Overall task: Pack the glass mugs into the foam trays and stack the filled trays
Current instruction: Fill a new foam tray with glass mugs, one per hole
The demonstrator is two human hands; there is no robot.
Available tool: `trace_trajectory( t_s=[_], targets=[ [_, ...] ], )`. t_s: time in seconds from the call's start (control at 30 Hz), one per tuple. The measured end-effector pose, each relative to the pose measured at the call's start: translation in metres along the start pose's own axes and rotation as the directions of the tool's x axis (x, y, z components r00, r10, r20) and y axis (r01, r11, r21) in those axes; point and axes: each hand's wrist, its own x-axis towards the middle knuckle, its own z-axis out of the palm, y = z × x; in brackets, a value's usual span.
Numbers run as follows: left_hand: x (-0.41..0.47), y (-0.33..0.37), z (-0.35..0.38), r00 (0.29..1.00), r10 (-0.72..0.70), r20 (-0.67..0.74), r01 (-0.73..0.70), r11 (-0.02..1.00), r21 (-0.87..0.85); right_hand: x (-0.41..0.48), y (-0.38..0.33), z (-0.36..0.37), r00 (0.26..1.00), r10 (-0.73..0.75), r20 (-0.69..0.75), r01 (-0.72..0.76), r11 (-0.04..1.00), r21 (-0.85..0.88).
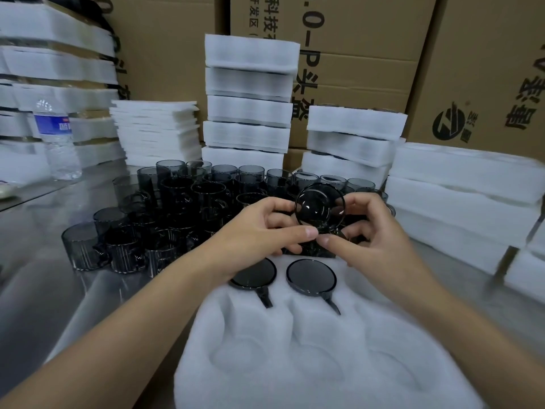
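You hold one smoked glass mug [320, 208] in both hands above the far edge of the foam tray [318, 349], its mouth turned toward you. Your left hand [259, 231] pinches the mug at its left rim and lower side; your right hand [374, 228] closes on its right side, the thumb meeting your left thumb just under the mug. Neither grip is spread.

The foam tray lies at the near edge of the tabletop [38, 290]. Two mugs are seated in its far row: one [256, 276] partly under your left wrist, the other [311, 277] just beside it to the right, both with handles pointing toward you. The nearer pockets show only foam.

A crowd of unpacked mugs [165, 214] stands upright across the middle of the tabletop, touching or nearly so. Behind them, toward the far edge, stand a tall stack of filled trays [247, 95] and a shorter stack [354, 140]; a pile of flat foam sheets [156, 131] sits to their left. More foam trays [460, 199] are stacked along the right edge. A water bottle [57, 140] stands at the far left. Cardboard cartons [383, 54] back the scene.
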Motion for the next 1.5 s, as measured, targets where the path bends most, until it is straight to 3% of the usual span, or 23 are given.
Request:
trace_trajectory(
  t_s=[0.27,0.6,0.93,1.1,1.37,1.5],
  targets=[
    [-0.002,0.002,0.002,0.999,0.013,0.042,-0.015,0.998,0.057,-0.001,-0.003,0.001,1.0,-0.011,-0.001,0.011,0.999,-0.049],
    [-0.003,0.003,0.002,0.995,0.004,0.103,-0.014,0.995,0.095,-0.006,-0.008,-0.002,0.988,-0.126,0.089,0.131,0.99,-0.054],
    [-0.003,0.004,0.001,0.993,0.007,0.118,-0.024,0.989,0.144,-0.005,-0.01,-0.002,0.996,-0.058,0.064,0.059,0.998,-0.021],
    [-0.006,0.008,0.002,0.99,0.03,0.137,-0.047,0.992,0.121,0.003,-0.01,-0.01,0.997,0.012,0.076,-0.024,0.986,0.164],
    [-0.007,0.008,0.003,0.988,0.029,0.153,-0.05,0.989,0.136,0.012,-0.013,-0.054,0.921,0.14,0.365,-0.184,0.979,0.088],
    [-0.012,0.007,0.009,0.982,0.137,0.132,-0.166,0.955,0.247,0.012,-0.01,-0.069,0.854,0.161,0.494,-0.181,0.984,-0.008]
  ],
)
